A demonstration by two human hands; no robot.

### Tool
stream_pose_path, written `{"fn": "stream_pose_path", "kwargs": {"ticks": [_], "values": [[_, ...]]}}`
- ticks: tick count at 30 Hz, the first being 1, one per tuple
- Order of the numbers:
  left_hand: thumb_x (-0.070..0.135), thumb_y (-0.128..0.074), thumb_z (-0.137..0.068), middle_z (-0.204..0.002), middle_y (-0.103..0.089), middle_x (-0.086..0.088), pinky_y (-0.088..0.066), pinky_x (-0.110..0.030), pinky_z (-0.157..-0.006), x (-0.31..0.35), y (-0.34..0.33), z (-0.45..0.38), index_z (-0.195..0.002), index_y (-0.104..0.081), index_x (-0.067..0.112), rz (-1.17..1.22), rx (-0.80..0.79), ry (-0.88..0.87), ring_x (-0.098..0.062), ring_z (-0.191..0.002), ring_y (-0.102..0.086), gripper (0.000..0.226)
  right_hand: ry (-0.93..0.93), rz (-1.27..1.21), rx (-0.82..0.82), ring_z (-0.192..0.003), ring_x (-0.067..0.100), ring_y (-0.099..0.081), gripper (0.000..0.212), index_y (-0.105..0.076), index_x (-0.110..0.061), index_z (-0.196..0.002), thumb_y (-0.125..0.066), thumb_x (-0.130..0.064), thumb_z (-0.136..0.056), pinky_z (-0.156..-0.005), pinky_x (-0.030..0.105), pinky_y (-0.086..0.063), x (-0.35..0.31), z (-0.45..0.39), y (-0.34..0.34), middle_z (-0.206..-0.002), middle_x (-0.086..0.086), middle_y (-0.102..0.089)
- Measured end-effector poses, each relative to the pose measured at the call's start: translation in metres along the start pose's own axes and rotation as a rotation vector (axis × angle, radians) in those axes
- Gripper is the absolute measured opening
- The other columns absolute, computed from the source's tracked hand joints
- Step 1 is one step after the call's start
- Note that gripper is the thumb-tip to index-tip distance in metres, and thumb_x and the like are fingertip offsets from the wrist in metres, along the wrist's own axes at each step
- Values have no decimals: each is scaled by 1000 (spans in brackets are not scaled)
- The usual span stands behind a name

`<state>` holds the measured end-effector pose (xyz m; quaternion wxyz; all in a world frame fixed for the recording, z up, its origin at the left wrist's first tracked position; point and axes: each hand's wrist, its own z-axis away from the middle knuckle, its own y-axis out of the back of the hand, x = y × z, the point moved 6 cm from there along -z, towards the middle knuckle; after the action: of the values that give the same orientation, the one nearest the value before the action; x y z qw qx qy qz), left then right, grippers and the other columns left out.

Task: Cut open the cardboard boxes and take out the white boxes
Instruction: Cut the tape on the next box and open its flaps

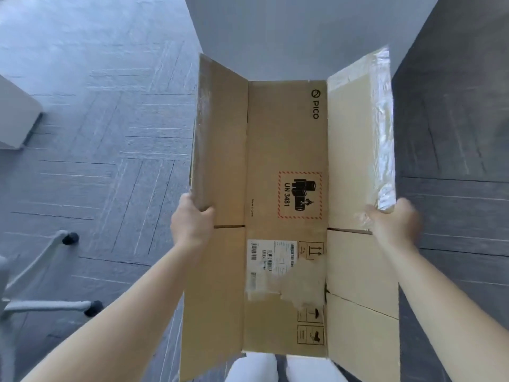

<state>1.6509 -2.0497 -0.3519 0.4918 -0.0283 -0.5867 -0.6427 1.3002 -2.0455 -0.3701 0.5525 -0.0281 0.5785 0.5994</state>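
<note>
- Two bare forearms reach forward from the bottom edge, one on each side of a flattened cardboard box (286, 205) held out in front of the person.
- Below the box's near edge, two white shapes (278, 368) show against the floor; they are too blurred to identify.
- The left hand (192, 221) has its grip closed on the near corner of the box's left flap (220, 139), fingers curled over the flap's edge.
- The right hand (394, 219) is motion-blurred; its grip clasps the near corner of the right flap (355, 144), on the edge where clear packing tape (382, 128) glints.
- The box's middle panel faces the camera and carries a PICO logo (315, 104), a red-hatched UN 3481 battery mark (299, 194), a white shipping label (271, 257) partly torn, and handling symbols (310, 323) near the lower right.
- Both flaps stand open, splayed outward from the middle panel.
- Grey herringbone-pattern carpet (110, 133) covers the floor on both sides.
- At the lower left, pale chair legs with black castors (70, 238) stand on the carpet, well apart from the box.
- A pale grey object (16, 117) sits at the left edge, partly cut off.
- Beyond the box's far end, a light grey surface (303, 28) fills the top centre.
- No white boxes are in view.
</note>
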Motion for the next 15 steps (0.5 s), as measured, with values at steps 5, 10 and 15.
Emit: {"fn": "stream_pose_path", "kwargs": {"ticks": [5,10,15], "values": [[10,-53,-88,-97,-55,-4,-37,-29,-71,-59,-102,-91,-114,-52,6,-52,-113,22,-22,-86,-50,26,-40,42,-39,-54,15,-34,39,-27,-14,-61,-56,-13,-87,-46,28,-20,59,-62,-102,-63,-2,-35],[9,-53,-88,-97,-55,-10,-39,-31,-73,-130,-222,-178,-112,-51,2,-55,-162,50,-27,-91,-53,25,-51,33,-69,-84,27,-46,22,-41,-4,-91,-60,-12,-85,-67,32,-32,136,-136,-207,-79,6,-42],[9,-56,-86,-91,-54,-12,-37,-31,-70,-195,-329,-247,-98,-49,5,-81,-179,65,-26,-83,-50,14,-66,31,-65,-103,36,-53,30,-54,3,-104,-64,-15,-83,-75,36,-38,211,-206,-298,-101,21,-56]]}}
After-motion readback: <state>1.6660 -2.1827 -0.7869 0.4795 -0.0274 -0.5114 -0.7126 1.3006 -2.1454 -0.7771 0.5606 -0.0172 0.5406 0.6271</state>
